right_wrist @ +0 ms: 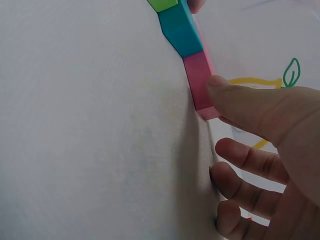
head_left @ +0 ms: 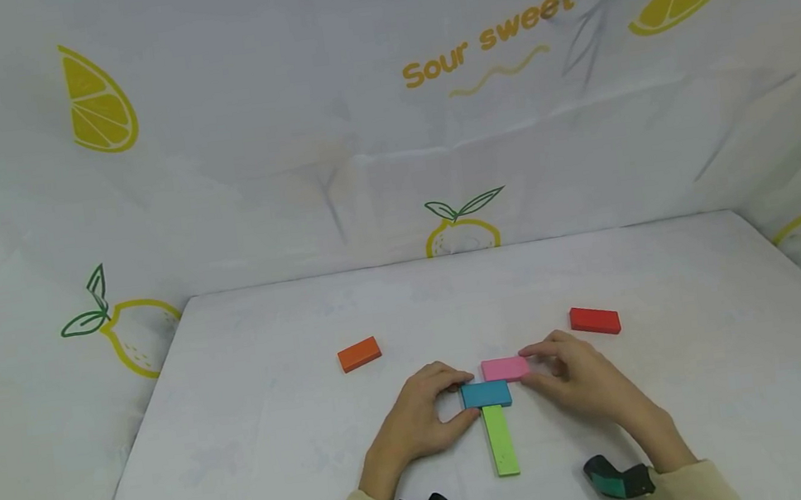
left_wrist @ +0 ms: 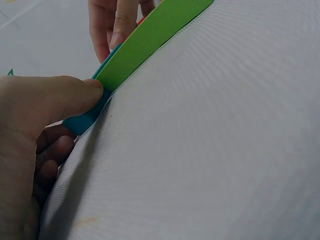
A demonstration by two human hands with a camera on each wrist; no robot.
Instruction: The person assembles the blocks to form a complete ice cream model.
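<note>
In the head view a blue block lies crosswise at the far end of a long green block. My left hand pinches the blue block at its left end, thumb on the near side and fingers behind. Just beyond it, offset to the right, a pink block lies against the blue one's far side. My right hand grips the pink block's right end between thumb and fingers. The right wrist view shows the thumb on the pink block, with the other fingers loosely bent below.
An orange block lies farther back on the left of the white table. A red block sits beyond my right hand. Behind the table hangs a white cloth printed with lemons.
</note>
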